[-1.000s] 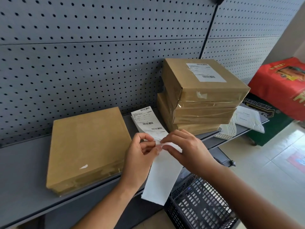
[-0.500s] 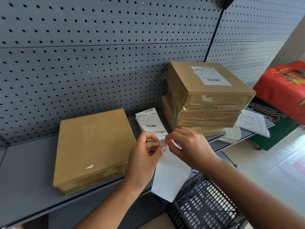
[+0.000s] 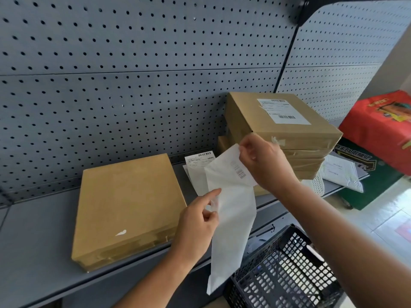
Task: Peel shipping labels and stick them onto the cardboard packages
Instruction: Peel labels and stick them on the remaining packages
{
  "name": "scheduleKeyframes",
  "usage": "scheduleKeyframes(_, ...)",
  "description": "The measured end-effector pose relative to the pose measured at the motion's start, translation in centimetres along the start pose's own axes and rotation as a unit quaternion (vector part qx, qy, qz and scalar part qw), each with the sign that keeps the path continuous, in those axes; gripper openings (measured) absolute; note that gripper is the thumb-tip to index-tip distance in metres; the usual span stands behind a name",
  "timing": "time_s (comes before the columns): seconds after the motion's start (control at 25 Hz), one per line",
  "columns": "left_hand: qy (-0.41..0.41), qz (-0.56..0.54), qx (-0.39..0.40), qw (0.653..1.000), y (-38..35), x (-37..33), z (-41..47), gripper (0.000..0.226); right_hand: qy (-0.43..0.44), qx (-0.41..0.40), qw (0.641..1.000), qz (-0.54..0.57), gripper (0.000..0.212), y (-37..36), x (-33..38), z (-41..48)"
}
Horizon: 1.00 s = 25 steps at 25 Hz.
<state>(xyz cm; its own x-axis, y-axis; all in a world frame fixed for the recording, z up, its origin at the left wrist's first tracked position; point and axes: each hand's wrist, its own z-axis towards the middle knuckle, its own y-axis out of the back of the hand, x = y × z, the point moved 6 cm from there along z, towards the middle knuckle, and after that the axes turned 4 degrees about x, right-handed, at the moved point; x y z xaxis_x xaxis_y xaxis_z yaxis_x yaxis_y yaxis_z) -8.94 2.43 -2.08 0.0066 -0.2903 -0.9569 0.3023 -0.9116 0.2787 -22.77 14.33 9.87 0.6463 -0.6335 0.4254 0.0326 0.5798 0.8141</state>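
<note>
Label (image 3: 230,166) now half off its backing (image 3: 233,230)

Matt brown cardboard packages (image 3: 126,205), thin translucent paper label backing (image 3: 233,218), perforated grey metal pegboard (image 3: 111,74), black plastic basket (image 3: 289,274)

The grey metal shelf (image 3: 33,230) carries one unlabelled cardboard package (image 3: 126,210) lying flat at its left. Just right of it, apart from the box, loose printed labels (image 3: 198,162) lie on the surface. Farther right stands a stack of packages (image 3: 278,130), and beyond that a white perforated piece (image 3: 317,183), perhaps mesh, beside a white mailer bag (image 3: 342,172).
</note>
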Motion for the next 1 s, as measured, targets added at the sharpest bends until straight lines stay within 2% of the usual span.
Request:
scheduleKeyframes(0.2,0.003,0.029,0.000,1.000,0.2,-0.1,0.3,0.054,-0.011,-0.045,0.999,-0.002,0.016,2.7,0.7,3.2)
scheduleKeyframes(0.68,0.071,0.077,0.022,0.994,0.7,1.9,1.4,0.057,-0.024,-0.168,0.985,0.031,0.016,8.3,2.0,6.3)
scheduleKeyframes(0.88,0.068,0.098,0.043,0.992,1.5,1.0,1.0,0.044,0.052,-0.198,0.976,0.068,0.009,9.7,4.6,3.6)
scheduleKeyframes(1.0,0.033,0.002,0.003,0.999,3.5,-1.5,0.3,0.041,0.127,-0.160,0.976,0.080,0.008,8.0,6.8,0.0)
